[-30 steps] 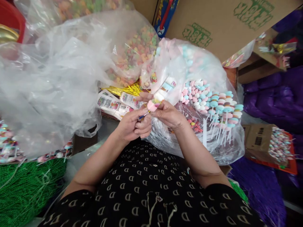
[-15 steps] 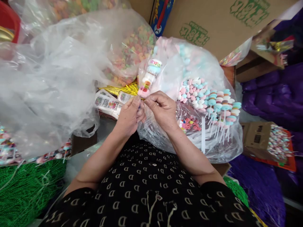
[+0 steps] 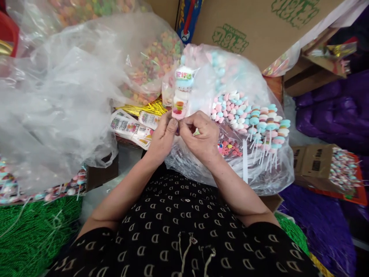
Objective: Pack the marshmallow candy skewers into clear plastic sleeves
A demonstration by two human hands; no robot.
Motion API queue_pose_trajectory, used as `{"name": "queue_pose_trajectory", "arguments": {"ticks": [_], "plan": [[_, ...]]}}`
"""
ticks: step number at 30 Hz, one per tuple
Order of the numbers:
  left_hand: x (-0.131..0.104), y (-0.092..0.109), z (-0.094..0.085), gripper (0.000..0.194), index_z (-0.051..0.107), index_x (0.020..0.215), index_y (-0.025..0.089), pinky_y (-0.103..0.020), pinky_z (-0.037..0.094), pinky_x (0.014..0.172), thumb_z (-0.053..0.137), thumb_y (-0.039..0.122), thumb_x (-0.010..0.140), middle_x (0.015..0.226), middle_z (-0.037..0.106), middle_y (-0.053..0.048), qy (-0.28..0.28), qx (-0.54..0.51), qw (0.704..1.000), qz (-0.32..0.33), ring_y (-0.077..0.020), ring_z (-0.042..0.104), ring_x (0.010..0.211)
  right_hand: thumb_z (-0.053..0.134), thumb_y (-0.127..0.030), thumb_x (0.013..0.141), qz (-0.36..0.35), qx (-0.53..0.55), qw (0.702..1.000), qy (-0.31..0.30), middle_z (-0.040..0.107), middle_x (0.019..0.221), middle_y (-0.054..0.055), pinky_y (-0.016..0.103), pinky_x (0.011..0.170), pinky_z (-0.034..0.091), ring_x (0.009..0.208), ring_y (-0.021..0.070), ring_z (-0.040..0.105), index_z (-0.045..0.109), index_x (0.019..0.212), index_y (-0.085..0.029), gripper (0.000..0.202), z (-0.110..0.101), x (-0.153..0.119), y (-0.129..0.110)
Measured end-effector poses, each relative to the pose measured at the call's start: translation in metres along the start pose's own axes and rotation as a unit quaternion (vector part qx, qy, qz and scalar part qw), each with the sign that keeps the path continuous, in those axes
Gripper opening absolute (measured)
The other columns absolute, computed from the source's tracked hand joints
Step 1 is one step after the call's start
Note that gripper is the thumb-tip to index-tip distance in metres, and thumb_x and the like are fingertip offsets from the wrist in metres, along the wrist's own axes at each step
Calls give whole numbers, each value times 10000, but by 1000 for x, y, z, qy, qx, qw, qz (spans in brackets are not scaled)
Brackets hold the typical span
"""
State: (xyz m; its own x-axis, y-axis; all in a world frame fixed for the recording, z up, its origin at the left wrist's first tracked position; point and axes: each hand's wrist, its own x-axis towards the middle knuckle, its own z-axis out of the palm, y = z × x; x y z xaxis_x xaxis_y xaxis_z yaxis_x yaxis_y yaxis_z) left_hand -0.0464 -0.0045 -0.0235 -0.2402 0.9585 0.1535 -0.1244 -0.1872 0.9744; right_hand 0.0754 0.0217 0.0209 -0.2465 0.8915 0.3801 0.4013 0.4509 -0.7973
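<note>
My left hand [image 3: 164, 134] is closed around the lower end of a wrapped marshmallow lollipop [image 3: 182, 94], which stands upright in a clear printed wrapper. Its stick is mostly hidden by my fingers. Thumb and forefinger of my right hand [image 3: 200, 132] pinch at the gathered neck of the wrapper, just under the lowest pink marshmallow, on what appears to be a thin gold twist tie, mostly covered. Left of my hands lie loose gold twist ties [image 3: 150, 107] and a stack of flat printed wrappers [image 3: 129, 125]. Unwrapped marshmallow lollipops [image 3: 269, 127] lie to the right.
A big clear bag of pastel marshmallows [image 3: 230, 111] spreads behind and right of my hands. Bags of coloured gummy candy [image 3: 158, 57] stand at the back left. Cardboard boxes [image 3: 253, 34] rise behind. Green tinsel-like strands [image 3: 34, 227] lie at lower left, a candy-filled box [image 3: 317, 165] at right.
The lollipop has turned more upright, its printed front facing me. My fingers stay at the wrapper's neck, where a bit of gold showed earlier. The view has shifted slightly.
</note>
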Motion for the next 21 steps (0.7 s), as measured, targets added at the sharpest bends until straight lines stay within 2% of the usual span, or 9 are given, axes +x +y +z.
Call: {"name": "queue_pose_trajectory", "arguments": {"ticks": [3,6,7,9,12,14,17,19,21], "plan": [[12,13,3,448,688,1169,286,-370,560,947,588,669,960,1103,751,-69,-52,-34,998,26,-226,687,1181,636,-217,871,10,20,1000,-20,532,673,-27,300,635,401,628,121,433,555,673,-235,215,-12,-1,2],[12,39,0,426,732,1154,301,-408,580,891,551,640,970,967,776,-50,-98,-139,985,5,-235,724,1021,660,-206,834,56,56,995,-57,531,645,-44,284,604,365,604,104,429,553,658,-224,207,-26,2,8],[8,47,-2,446,769,1081,289,-435,575,934,499,633,995,901,776,-46,-123,-160,979,16,-238,728,983,671,-211,827,76,65,993,-64,532,636,-47,279,596,356,603,103,434,565,663,-221,196,-30,3,11],[-1,59,-7,553,793,822,273,-466,528,1044,439,645,1025,780,746,-50,-124,-102,985,61,-246,726,989,686,-231,827,104,73,990,-54,538,630,-48,272,587,345,609,105,441,594,678,-216,176,-38,5,14],[-12,58,-8,546,751,663,267,-489,459,1132,544,658,983,676,696,-38,-143,39,984,97,-249,701,968,681,-236,844,91,57,994,0,562,666,-34,276,599,353,636,112,451,601,678,-215,186,-46,4,9],[-11,48,-3,511,729,650,248,-469,500,1058,629,659,936,645,666,-26,-150,77,984,49,-230,666,859,672,-227,851,61,37,997,24,575,686,-28,284,611,364,641,114,451,601,674,-220,191,-50,-2,0],[0,35,10,574,706,719,219,-393,562,808,557,725,946,658,640,-29,-111,-16,992,-60,-195,608,719,676,-235,842,20,33,999,0,557,653,-34,287,602,365,618,110,444,594,655,-226,205,-51,-13,-10],[5,33,16,628,696,790,222,-360,559,735,438,763,976,726,654,-40,-85,-83,990,-70,-184,611,731,667,-225,827,20,55,998,-36,545,623,-40,285,591,365,601,104,449,578,634,-225,213,-50,-18,-9],[5,37,18,666,663,714,216,-345,557,715,419,780,971,784,648,-59,-76,-118,989,-54,-186,627,781,660,-231,823,51,75,994,-60,561,620,-41,282,585,371,592,101,458,585,639,-223,198,-49,-21,-2]]}}
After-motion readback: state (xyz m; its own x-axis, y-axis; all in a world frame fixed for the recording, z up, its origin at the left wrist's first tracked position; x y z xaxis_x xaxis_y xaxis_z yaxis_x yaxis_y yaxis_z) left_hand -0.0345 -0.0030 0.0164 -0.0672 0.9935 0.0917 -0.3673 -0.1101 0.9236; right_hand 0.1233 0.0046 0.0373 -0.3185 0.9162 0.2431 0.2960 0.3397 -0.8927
